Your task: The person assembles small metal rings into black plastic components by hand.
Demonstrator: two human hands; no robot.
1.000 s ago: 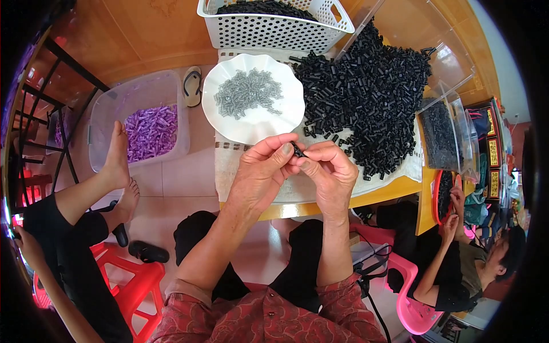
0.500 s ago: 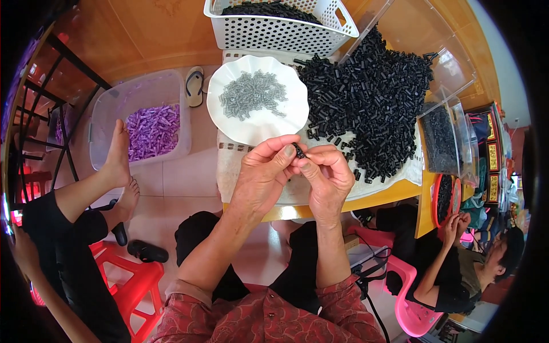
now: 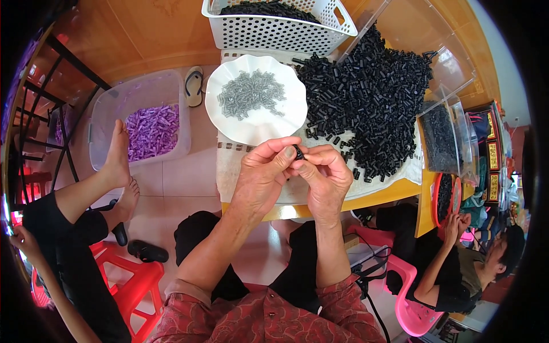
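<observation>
Between my fingertips sits a small black cylindrical piece (image 3: 298, 153), partly hidden by the thumbs. My left hand (image 3: 264, 172) pinches it from the left. From the other side my right hand (image 3: 326, 182) closes on it with thumb and forefinger. Just beyond the hands lies a white scalloped plate (image 3: 219, 127) bearing a heap of small clear pieces (image 3: 251, 94), too small to name surely. To the right of the plate spreads a big pile of short black cylindrical pieces (image 3: 372, 103) on a pale cloth (image 3: 233, 183).
A white perforated basket (image 3: 274, 37) of black pieces stands at the back. Left on the floor is a clear tub (image 3: 184, 131) with purple pieces. Clear boxes (image 3: 443, 137) stand at right. Two people sit nearby, one by a red stool (image 3: 134, 283), one on a pink chair (image 3: 412, 320).
The black piece has turned slightly between my fingertips; both hands stay nearly in place. The hand of the person on the left has shifted a little.
</observation>
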